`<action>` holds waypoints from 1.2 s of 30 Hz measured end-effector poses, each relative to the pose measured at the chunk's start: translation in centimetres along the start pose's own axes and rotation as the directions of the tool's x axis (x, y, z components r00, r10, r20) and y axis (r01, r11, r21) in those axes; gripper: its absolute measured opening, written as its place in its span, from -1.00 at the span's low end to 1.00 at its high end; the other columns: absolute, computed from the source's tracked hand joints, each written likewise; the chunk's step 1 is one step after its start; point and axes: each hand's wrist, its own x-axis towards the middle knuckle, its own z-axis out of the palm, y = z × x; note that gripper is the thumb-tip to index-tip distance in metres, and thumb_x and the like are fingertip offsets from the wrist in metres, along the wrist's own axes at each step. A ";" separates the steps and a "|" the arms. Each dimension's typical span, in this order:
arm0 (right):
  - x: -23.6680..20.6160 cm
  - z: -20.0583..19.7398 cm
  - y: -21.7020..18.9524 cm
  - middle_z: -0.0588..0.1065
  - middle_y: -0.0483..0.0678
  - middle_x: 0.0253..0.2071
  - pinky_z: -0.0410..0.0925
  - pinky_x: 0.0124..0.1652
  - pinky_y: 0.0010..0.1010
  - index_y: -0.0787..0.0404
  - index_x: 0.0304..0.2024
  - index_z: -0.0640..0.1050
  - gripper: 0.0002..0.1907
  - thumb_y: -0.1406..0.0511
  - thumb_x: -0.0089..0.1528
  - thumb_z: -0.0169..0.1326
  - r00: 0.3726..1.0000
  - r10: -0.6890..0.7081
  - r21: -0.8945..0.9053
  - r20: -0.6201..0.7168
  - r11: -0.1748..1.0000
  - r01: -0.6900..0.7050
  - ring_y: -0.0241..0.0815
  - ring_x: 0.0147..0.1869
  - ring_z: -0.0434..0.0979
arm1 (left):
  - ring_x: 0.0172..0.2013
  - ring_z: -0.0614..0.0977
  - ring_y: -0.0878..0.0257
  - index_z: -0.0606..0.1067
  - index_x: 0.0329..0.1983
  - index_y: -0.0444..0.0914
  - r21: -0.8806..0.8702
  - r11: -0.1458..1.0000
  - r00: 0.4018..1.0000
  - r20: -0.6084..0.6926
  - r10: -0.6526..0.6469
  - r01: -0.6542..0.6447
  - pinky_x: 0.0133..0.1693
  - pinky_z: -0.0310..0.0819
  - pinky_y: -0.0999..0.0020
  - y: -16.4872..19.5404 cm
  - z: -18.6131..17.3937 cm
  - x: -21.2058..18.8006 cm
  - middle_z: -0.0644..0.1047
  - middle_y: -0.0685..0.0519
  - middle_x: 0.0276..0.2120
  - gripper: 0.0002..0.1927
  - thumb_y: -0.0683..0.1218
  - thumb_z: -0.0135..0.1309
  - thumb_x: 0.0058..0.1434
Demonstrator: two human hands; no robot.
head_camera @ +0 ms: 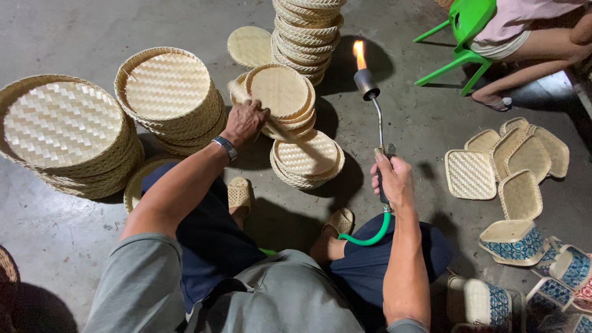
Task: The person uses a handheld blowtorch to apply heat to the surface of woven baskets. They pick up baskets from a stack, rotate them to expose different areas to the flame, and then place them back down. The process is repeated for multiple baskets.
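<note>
The person sits low over the grey concrete floor (61, 234). The left hand (245, 122) has its grip closed on the rim of a small round woven bamboo tray (279, 90), tilted up off a short pile of the same trays (306, 161). The right hand (392, 179) is wrapped tight round the handle of a metal gas torch (372, 102) fed by a green hose (369, 237); the flame (359, 54) burns upright, just beside the tray but not on it.

The step in hand looks like singeing the tray's surface; the next move calls for bringing flame and tray face together briefly, without scorching.

Counted: two stacks of large round trays (166, 92) at left, one tall stack of small ones (306, 34) ahead, about six rectangular woven trays (470, 174) at right, several blue-patterned woven baskets (513, 242), and one green plastic chair (464, 37) with another person seated.
</note>
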 end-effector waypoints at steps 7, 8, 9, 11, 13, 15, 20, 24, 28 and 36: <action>-1.4 1.3 -0.1 0.41 -0.10 -0.60 0.26 -0.65 -0.48 0.28 -0.45 0.47 -0.52 0.02 0.34 0.08 0.998 0.027 -0.011 0.062 1.000 -0.027 -0.36 -0.62 0.37 | -0.22 0.59 0.04 0.58 -0.14 -0.14 -0.403 0.898 0.891 -0.322 -0.319 0.176 -0.19 0.48 0.11 -0.7 -1.3 1.7 0.57 -0.03 -0.22 -0.82 0.01 0.19 0.26; -1.6 2.0 -0.1 0.42 -0.10 -0.59 0.28 -0.65 -0.48 0.28 -0.44 0.47 -0.53 0.03 0.34 0.07 0.993 0.046 -0.029 0.110 0.999 -0.043 -0.36 -0.61 0.38 | -0.24 0.59 0.04 0.57 -0.10 -0.17 -0.585 0.786 0.880 -0.242 -0.408 0.203 -0.19 0.46 0.13 -1.1 -0.8 1.9 0.58 -0.02 -0.24 -0.84 -0.03 0.17 0.33; -1.8 2.7 -0.2 0.42 -0.10 -0.59 0.29 -0.65 -0.48 0.28 -0.43 0.47 -0.54 0.03 0.34 0.07 0.985 0.063 -0.047 0.158 0.997 -0.057 -0.36 -0.61 0.39 | -0.29 0.57 0.06 0.53 -0.09 -0.23 -0.620 0.763 0.861 -0.276 -0.427 0.179 -0.23 0.44 0.16 -1.6 -0.4 2.1 0.55 -0.04 -0.28 -0.81 -0.03 0.16 0.36; -2.2 4.2 -0.4 0.45 -0.11 -0.58 0.30 -0.64 -0.49 0.28 -0.43 0.48 -0.55 0.04 0.33 0.04 0.958 0.018 -0.064 0.285 0.998 0.000 -0.38 -0.61 0.40 | -0.37 0.54 0.10 0.45 -0.09 -0.36 -0.683 0.720 0.817 -0.341 -0.466 0.126 -0.30 0.42 0.22 -2.5 0.2 2.4 0.51 -0.06 -0.34 -0.73 -0.03 0.14 0.41; -2.3 5.3 -0.9 0.45 -0.11 -0.59 0.30 -0.64 -0.49 0.29 -0.42 0.48 -0.55 0.04 0.33 0.03 0.940 0.000 -0.063 0.342 0.998 0.023 -0.37 -0.62 0.40 | -0.31 0.50 0.24 0.49 -0.13 -0.31 -0.927 0.375 0.843 -0.180 -0.507 0.028 -0.26 0.42 0.32 -3.4 0.4 2.5 0.52 0.04 -0.32 -0.76 -0.02 0.11 0.44; -1.8 6.2 -1.5 0.43 -0.09 -0.61 0.29 -0.64 -0.49 0.30 -0.42 0.49 -0.53 0.04 0.35 0.01 0.943 0.001 -0.057 0.334 0.998 0.019 -0.35 -0.64 0.38 | -0.32 0.47 0.32 0.51 -0.18 -0.28 -0.997 0.068 0.844 -0.012 -0.536 0.029 -0.29 0.40 0.38 -4.2 -0.1 2.4 0.51 0.11 -0.33 -0.74 0.02 0.08 0.48; -0.7 6.5 -2.0 0.43 -0.12 -0.62 0.30 -0.63 -0.48 0.28 -0.41 0.49 -0.55 0.05 0.37 -0.03 0.952 -0.045 -0.047 0.301 0.997 0.062 -0.36 -0.62 0.39 | -0.44 0.54 0.37 0.52 -0.29 -0.22 -0.977 -0.204 0.837 0.157 -0.524 0.055 -0.42 0.48 0.44 -5.3 -1.7 2.2 0.54 0.13 -0.42 -0.75 0.02 0.02 0.40; -0.3 6.2 -1.2 0.42 -0.12 -0.63 0.29 -0.61 -0.51 0.28 -0.41 0.50 -0.54 0.05 0.39 0.00 0.929 -0.046 0.016 0.368 0.999 0.043 -0.37 -0.62 0.38 | -0.51 0.46 0.38 0.49 -0.31 -0.23 -0.954 -0.298 0.839 0.183 -0.512 0.027 -0.49 0.36 0.47 -5.3 -2.8 1.8 0.49 0.14 -0.46 -0.74 0.01 0.06 0.44; 0.5 5.9 -0.6 0.43 -0.16 -0.58 0.25 -0.66 -0.48 0.26 -0.39 0.50 -0.59 0.06 0.35 0.04 0.980 0.046 0.117 0.191 0.991 -0.069 -0.37 -0.63 0.36 | -0.45 0.48 0.42 0.51 -0.29 -0.23 -0.971 -0.239 0.852 0.109 -0.512 -0.019 -0.44 0.40 0.49 -5.7 -3.9 1.5 0.50 0.15 -0.42 -0.74 0.01 0.05 0.47; -0.5 6.2 -0.4 0.42 -0.11 -0.57 0.26 -0.65 -0.51 0.34 -0.37 0.50 -0.53 0.04 0.37 0.10 0.932 -0.163 0.215 0.323 0.972 0.095 -0.36 -0.61 0.39 | -0.46 0.50 0.41 0.51 -0.32 -0.23 -0.964 -0.262 0.874 0.086 -0.478 -0.049 -0.39 0.37 0.50 -4.5 -4.6 2.1 0.54 0.14 -0.46 -0.71 0.06 0.09 0.41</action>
